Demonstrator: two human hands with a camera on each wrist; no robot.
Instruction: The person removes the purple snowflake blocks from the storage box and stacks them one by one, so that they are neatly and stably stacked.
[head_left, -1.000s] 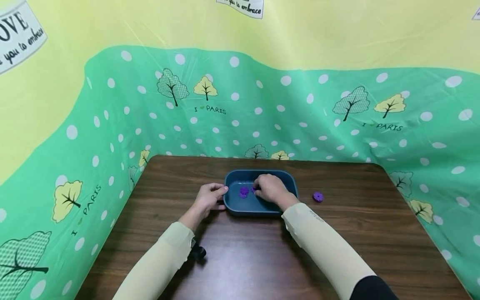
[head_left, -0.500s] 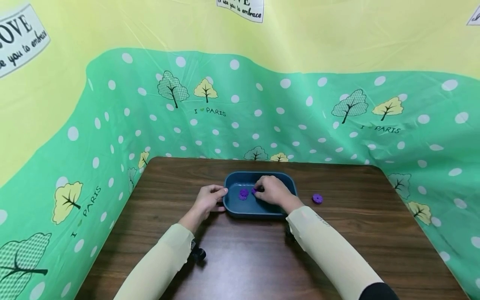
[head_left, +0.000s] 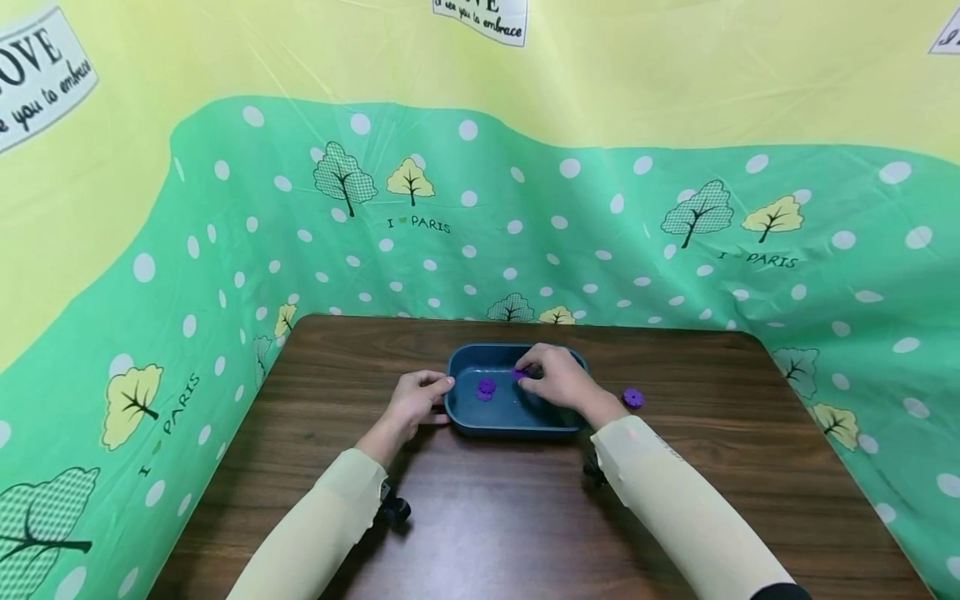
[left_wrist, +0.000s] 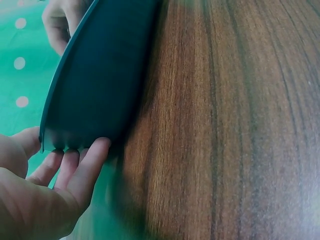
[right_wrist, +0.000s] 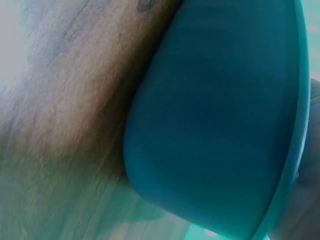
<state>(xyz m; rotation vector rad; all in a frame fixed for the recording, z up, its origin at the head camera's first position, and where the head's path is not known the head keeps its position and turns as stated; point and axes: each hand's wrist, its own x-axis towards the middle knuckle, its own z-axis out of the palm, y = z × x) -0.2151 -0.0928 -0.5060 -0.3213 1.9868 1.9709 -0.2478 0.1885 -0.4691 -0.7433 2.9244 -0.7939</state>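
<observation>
A blue rectangular tray (head_left: 487, 425) with rounded corners stands on the wooden table. At its left end my left hand (head_left: 414, 400) holds it, thumb at the rim and fingertips against the outer wall, as the left wrist view shows. Over the tray's right half, my right hand (head_left: 558, 379) pinches a small purple notched disc (head_left: 519, 375) between thumb and fingers. More purple, in what looks like overlapping notched discs (head_left: 486, 389), lies on the tray floor to the left. In the right wrist view the tray's outer wall (right_wrist: 210, 120) hides most of that hand.
Another purple disc (head_left: 633, 398), with small holes, lies on the table (head_left: 705, 450) just right of the tray. A green and yellow patterned cloth (head_left: 465, 225) hangs behind the table and along its sides. Each wrist carries a small black camera.
My right hand has lifted slightly and shifted right with the purple disc between its fingers, away from the discs on the tray floor. The left hand stays at the tray's left end.
</observation>
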